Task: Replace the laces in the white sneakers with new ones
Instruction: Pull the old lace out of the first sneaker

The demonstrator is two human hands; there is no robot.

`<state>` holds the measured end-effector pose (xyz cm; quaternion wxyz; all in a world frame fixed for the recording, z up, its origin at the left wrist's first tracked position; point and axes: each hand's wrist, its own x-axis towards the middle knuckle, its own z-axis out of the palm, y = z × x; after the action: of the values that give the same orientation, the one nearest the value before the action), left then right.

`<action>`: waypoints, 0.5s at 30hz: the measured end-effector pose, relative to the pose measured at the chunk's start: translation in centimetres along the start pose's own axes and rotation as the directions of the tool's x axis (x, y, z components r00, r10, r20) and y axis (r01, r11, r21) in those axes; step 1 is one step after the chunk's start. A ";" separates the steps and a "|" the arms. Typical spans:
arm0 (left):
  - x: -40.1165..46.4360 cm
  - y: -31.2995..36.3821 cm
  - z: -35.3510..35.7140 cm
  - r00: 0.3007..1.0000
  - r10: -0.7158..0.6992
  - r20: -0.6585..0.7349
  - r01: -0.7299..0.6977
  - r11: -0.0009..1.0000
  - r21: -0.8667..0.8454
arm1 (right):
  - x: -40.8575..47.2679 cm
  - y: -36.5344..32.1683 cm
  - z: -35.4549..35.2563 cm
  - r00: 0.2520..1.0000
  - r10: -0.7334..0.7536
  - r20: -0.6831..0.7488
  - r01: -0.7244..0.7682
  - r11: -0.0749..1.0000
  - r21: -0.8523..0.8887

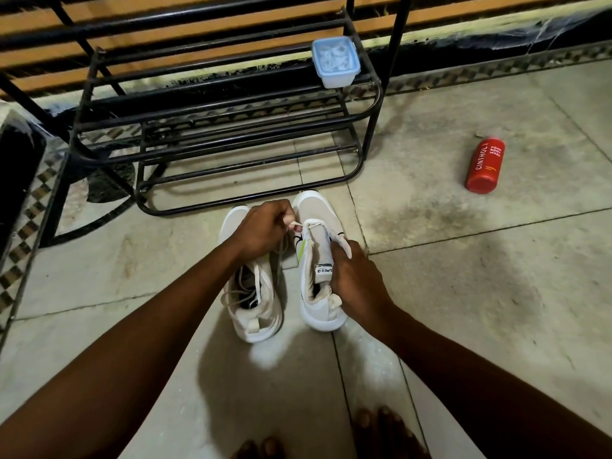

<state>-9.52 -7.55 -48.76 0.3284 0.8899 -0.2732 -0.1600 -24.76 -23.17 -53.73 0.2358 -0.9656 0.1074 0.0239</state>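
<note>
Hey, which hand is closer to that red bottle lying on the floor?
Right. The right hand grips the right sneaker on its side facing the red bottle; the left hand, pinching the lace, sits farther away, beyond that sneaker.

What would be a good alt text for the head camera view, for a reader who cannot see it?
A person's left hand pinches a white lace at the right sneaker, which the right hand steadies; the left sneaker stands beside it on the tiled floor. Behind stand a black shoe rack bearing a lidded plastic container, and a red bottle lies on the floor.
</note>
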 end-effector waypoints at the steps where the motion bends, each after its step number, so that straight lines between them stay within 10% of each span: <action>1: 0.0 -0.1 -0.1 1.000 -0.022 0.016 0.023 0.997 -0.072 | 0.0 0.1 0.0 1.000 -0.002 -0.001 0.002 1.000 0.000; 9: -0.1 0.5 -1.7 0.974 -0.145 -0.175 0.043 0.873 -0.486 | 0.2 0.0 0.4 1.000 0.004 -0.015 -0.005 0.999 -0.045; 15: 0.8 0.4 -1.7 0.984 -0.123 -0.132 0.120 0.992 -0.033 | 0.4 0.2 -0.7 0.964 -0.229 -0.136 0.224 0.973 -0.054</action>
<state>-8.23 -7.44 -47.32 0.3466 0.9095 -0.1937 -0.1232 -24.41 -23.78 -53.21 0.2105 -0.9750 0.0123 -0.0698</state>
